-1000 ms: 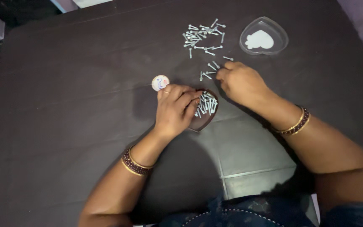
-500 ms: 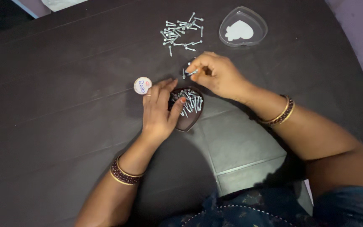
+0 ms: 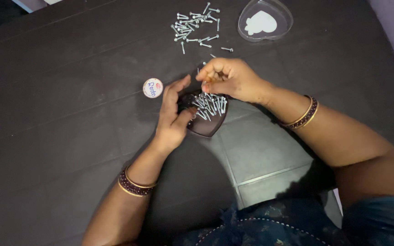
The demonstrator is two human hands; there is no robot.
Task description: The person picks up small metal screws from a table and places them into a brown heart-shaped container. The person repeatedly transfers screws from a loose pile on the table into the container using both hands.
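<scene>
I see my left hand cupped open against the dark heart-shaped plastic box of small silver screws; my right hand hovers just above, fingertips pinched together, on what I cannot tell.

Two heart-shaped containers and one small round label on a dark table.

A dark heart-shaped box sits near the table's front edge, open, with silver screws piled in it; the left hand cups its left rim and the right hand hovers just over its upper edge. Its clear heart-shaped lid lies well apart at the far right of the table, a white heart-like patch showing through it. A small round white label with blue and red marks lies flat just left of the left hand's fingertips.
</scene>
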